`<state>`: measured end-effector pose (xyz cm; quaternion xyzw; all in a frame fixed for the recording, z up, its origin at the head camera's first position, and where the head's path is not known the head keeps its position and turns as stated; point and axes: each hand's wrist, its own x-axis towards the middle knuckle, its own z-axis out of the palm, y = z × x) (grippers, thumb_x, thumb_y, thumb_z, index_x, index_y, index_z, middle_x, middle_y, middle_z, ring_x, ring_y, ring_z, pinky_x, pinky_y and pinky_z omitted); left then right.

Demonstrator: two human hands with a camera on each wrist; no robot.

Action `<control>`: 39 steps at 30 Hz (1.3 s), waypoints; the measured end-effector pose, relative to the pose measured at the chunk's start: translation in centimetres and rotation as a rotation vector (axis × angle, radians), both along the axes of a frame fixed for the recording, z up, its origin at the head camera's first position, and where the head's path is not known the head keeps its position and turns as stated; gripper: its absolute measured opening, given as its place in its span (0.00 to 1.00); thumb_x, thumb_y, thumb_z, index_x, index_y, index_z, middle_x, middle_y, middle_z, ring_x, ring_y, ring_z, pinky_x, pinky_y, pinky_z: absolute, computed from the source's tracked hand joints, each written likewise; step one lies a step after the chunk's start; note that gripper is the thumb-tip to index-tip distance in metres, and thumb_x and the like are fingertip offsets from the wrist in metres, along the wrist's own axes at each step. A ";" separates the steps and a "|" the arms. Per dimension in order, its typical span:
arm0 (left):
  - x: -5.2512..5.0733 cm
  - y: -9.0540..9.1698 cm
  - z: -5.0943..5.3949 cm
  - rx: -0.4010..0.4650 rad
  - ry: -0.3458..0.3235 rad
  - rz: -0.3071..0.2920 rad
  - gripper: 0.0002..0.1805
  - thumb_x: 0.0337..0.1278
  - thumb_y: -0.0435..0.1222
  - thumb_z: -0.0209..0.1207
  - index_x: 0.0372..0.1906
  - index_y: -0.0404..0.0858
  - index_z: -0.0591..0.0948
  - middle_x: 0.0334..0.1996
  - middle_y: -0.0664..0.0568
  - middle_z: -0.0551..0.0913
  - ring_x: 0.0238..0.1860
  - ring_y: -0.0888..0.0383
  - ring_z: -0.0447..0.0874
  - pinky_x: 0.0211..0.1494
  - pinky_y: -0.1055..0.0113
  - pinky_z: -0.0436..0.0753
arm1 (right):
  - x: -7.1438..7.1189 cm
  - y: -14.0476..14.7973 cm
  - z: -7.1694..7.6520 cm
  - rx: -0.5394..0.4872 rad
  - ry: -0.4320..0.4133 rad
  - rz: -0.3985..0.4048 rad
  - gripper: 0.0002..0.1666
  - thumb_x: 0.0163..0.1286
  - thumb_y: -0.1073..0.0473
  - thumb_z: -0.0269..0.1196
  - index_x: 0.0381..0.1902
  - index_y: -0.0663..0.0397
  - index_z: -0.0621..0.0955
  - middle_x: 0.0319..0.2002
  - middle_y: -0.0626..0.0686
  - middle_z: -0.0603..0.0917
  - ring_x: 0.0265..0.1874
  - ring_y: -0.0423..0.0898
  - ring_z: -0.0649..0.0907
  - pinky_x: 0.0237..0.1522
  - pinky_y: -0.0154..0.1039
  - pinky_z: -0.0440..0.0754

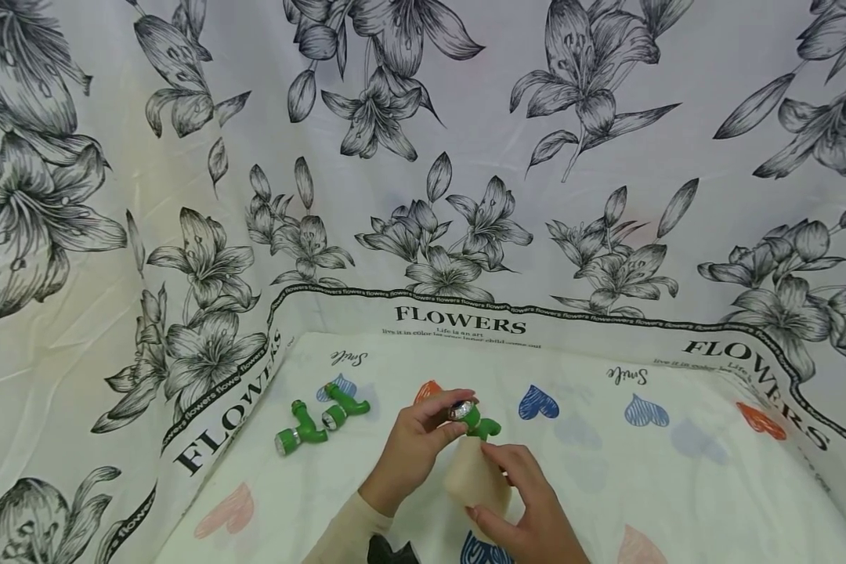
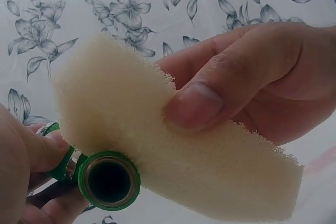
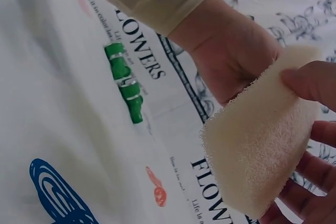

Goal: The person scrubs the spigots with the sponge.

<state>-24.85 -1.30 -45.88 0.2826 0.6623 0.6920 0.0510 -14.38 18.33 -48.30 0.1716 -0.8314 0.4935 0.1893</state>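
Observation:
Between the thumb and fingers of my left hand is a small green tap with a silvery knob end. The left wrist view shows the round open end of this tap facing the camera. My right hand grips a cream-coloured sponge, thumb on one face and fingers on the other. The sponge's edge lies against or just beside the tap; exact contact cannot be told. In the right wrist view the sponge covers the left hand's fingers and hides the held tap.
Two more green taps lie on the cloth to the left, one nearer and one farther. A white cloth printed with hearts covers the surface. Flower-printed curtain hangs at the back and left side.

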 end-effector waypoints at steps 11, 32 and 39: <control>0.3 0.1 0.2 0.004 -0.012 -0.030 0.23 0.75 0.31 0.67 0.70 0.47 0.85 0.65 0.48 0.85 0.68 0.50 0.82 0.68 0.59 0.81 | 0.0 0.6 0.0 -0.026 -0.056 -0.116 0.47 0.58 0.65 0.84 0.73 0.38 0.80 0.60 0.38 0.79 0.53 0.43 0.81 0.49 0.41 0.87; 0.9 0.1 0.6 0.009 -0.030 -0.056 0.23 0.73 0.29 0.68 0.69 0.36 0.84 0.63 0.48 0.87 0.64 0.47 0.84 0.66 0.58 0.83 | -1.2 1.8 0.4 -0.009 -0.267 -0.321 0.43 0.71 0.56 0.78 0.79 0.52 0.73 0.65 0.53 0.77 0.57 0.50 0.80 0.60 0.55 0.84; 0.6 0.0 0.2 0.017 -0.019 -0.042 0.22 0.74 0.29 0.68 0.68 0.44 0.86 0.64 0.50 0.86 0.70 0.49 0.80 0.71 0.60 0.78 | -0.4 0.9 0.3 -0.028 -0.206 -0.247 0.42 0.68 0.56 0.81 0.76 0.50 0.76 0.63 0.49 0.79 0.55 0.47 0.81 0.56 0.48 0.87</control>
